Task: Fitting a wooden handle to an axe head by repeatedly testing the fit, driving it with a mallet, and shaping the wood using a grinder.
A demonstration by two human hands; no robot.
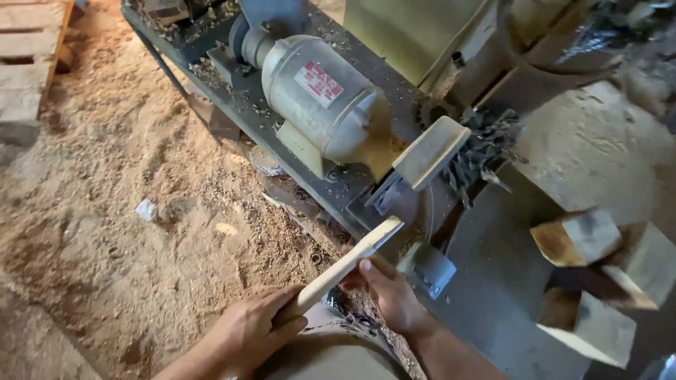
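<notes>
A flat, pale wooden stick (343,268) slants up to the right, and both hands hold it. My left hand (252,331) grips its lower end. My right hand (389,292) holds it from beneath near the middle, thumb on the wood. The stick's upper tip lies close to a pale padded block (429,151) mounted on the end of a grey electric motor (317,95). The motor stands on a dark metal bench (239,98) strewn with wood chips.
Sawdust covers the floor (105,211) on the left. Cut wooden blocks (595,274) lie on a grey surface at the right. A wooden pallet (28,49) sits top left. A small grey metal bracket (429,267) hangs beside my right hand.
</notes>
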